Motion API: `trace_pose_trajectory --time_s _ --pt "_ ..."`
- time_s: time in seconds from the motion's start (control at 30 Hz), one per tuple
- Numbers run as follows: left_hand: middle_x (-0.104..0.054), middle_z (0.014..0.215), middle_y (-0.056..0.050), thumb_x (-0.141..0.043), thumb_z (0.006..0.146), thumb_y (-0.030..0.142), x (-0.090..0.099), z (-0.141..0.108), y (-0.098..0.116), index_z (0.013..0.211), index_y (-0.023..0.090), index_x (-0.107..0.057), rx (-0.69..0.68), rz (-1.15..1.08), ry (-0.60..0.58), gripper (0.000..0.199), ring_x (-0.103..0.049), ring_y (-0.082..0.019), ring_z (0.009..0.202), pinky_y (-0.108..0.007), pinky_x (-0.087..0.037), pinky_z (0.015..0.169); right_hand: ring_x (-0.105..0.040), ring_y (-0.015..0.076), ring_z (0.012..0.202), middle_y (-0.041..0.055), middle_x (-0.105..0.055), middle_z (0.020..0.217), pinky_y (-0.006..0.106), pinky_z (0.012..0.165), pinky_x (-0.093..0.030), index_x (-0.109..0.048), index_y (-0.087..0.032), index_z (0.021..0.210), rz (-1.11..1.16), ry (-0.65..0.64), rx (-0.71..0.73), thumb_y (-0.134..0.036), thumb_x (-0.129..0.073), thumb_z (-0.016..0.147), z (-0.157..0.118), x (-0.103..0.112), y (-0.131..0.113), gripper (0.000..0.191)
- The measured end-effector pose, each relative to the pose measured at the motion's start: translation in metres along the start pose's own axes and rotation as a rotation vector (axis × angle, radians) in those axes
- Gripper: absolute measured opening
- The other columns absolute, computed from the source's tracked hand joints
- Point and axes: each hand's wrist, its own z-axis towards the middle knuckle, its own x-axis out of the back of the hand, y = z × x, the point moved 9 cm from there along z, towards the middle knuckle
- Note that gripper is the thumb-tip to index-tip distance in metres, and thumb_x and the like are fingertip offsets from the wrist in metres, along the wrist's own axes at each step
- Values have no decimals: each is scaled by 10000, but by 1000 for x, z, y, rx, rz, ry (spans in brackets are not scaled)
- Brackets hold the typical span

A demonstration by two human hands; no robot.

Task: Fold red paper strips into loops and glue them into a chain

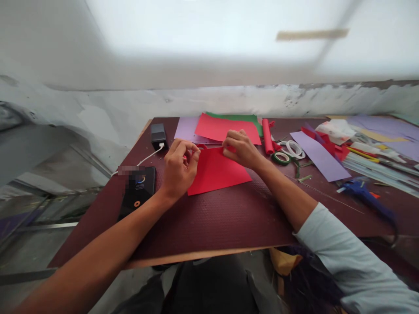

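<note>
Phone (148,183) lies left of the red sheet (218,172), lit screen partly blurred out. Black box (157,132) farther back on the same side, white cable (149,157) plugged in. Left hand (180,165) at the sheet's left side: fingers curled, thumb and index tips close together; can't tell if anything is pinched. Red sheet itself flat on the table (209,222), in front of the person, between the hands. Small red loop at its far edge, too hidden to identify. Behind it: lilac sheet, second red sheet (225,127), green sheet. Right hand (240,150) over its far right part, thumb and fingers apparently pinching the far edge.

Right of the sheet: red roll (267,137), green tape, white tape, lilac strip (321,156), then blue glue gun (363,192).

Progress: sheet laid out and being handled; visible part shows no cut, crease or glued piece. Looks early; shaping or joining not yet done, far edge mostly covered.
</note>
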Motion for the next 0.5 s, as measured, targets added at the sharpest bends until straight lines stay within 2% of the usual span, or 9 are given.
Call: trace_pose_trajectory --time_s 0.3,0.4,0.5 --pt "-639 934 -23 -615 992 225 8 1 -7 897 214 -625 58 -1 67 96 -587 -133 766 -246 -504 627 -546 215 789 61 -624 867 370 793 -326 -611 -200 769 -70 -90 -162 -158 -590 868 -17 -14 58 110" --pt "-664 888 -20 -618 993 266 11 1 -14 918 219 -631 126 -20 96 89 -604 -139 742 -262 -497 618 -524 205 731 52 -593 807 365 751 -331 -570 -201 703 -98 -77 -239 -134 -602 827 -25 -7 79 145" --pt "-693 836 -13 -642 966 252 9 2 -26 914 218 -634 191 -40 76 63 -630 -138 709 -272 -495 623 -541 215 754 52 -581 818 369 742 -356 -577 -202 744 -113 -22 -287 -127 -592 821 -26 9 83 109"
